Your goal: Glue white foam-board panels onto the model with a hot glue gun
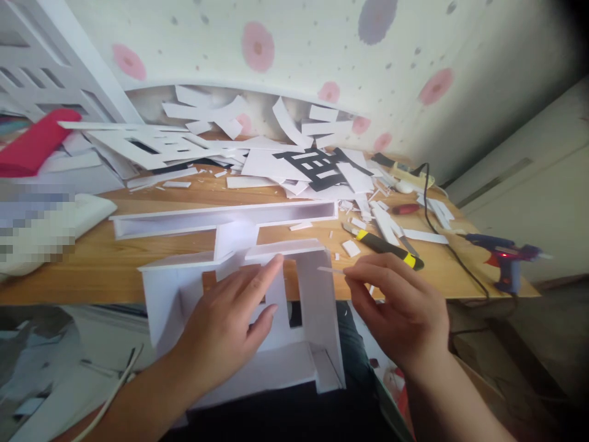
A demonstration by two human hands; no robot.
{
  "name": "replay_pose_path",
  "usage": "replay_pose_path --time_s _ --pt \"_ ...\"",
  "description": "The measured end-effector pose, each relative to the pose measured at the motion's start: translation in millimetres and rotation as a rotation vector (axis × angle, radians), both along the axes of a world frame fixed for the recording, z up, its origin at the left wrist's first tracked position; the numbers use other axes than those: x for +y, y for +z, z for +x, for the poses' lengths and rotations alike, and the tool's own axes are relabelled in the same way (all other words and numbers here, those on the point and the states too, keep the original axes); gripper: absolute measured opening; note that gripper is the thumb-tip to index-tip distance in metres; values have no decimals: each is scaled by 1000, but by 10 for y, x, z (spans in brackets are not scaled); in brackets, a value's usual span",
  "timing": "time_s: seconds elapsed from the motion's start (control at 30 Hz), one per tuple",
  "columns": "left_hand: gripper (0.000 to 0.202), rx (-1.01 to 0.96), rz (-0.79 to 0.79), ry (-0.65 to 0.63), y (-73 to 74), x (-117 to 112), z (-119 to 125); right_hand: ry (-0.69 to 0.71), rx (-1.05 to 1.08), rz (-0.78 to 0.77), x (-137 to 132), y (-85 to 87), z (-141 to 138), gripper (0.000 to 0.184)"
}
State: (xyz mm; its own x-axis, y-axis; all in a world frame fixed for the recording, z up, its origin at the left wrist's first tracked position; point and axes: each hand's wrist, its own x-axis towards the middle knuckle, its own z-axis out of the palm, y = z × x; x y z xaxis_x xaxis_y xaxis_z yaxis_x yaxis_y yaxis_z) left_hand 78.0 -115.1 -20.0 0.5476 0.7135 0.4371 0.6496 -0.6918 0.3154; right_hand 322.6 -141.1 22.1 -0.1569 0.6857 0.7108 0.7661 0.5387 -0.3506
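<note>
A white foam-board model point(317, 307) with cut-out openings leans at the table's front edge, over the lap. My left hand point(230, 313) lies over it, fingers stretched out, the index fingertip at its upper rim. Pinched between thumb and fingertips of my right hand point(396, 301) is a thin white strip point(330, 269), pointing left toward the model's right wall. A long, shallow white tray-like piece point(184, 224) lies just behind the model, joined or close to it by a short upright piece point(234, 239); I cannot tell which.
A yellow-black utility knife point(389, 248) lies beyond my right hand. A glue gun point(506, 258) with a red light stands at the right edge, its cable point(432, 215) crossing the table point(83, 276). White board scraps point(267, 162) pile along the wall. A red roll point(39, 144) is at left.
</note>
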Motion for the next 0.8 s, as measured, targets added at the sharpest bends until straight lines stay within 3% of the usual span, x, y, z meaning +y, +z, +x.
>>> replay_pose_path --time_s 0.37,0.8 --pt "59 -70 14 -14 -11 9 22 -205 -47 -4 114 30 -236 12" --pt "58 -97 30 -23 -20 9 22 -209 -139 156 173 -48 -266 15"
